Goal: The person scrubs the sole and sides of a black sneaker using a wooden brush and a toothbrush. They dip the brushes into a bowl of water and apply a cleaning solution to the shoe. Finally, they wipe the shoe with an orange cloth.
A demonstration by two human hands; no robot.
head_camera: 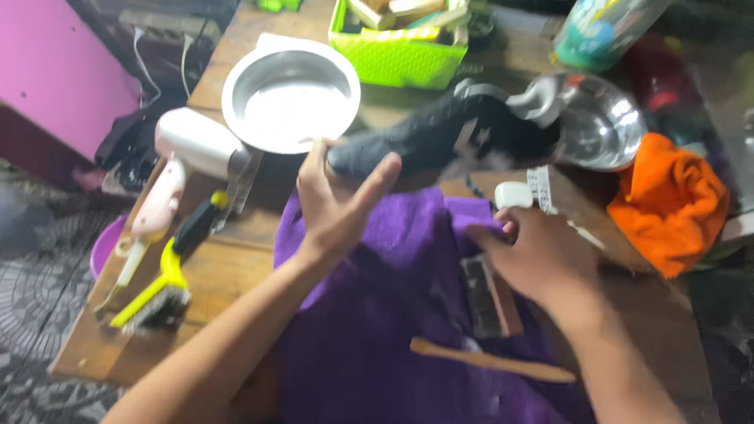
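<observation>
Dark shoe (pixel 440 133), seemingly suede, touches left hand (pixel 334 200).

2 bare forearms, no sleeves; left grip (pixel 339 206) and right grip (pixel 542 263) ungloved.

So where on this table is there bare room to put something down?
Bare wood lies between the yellow brush and the purple cloth, and the cloth is free below the left hand. The back is crowded: steel bowl, green basket, black shoe, orange rag.
</observation>
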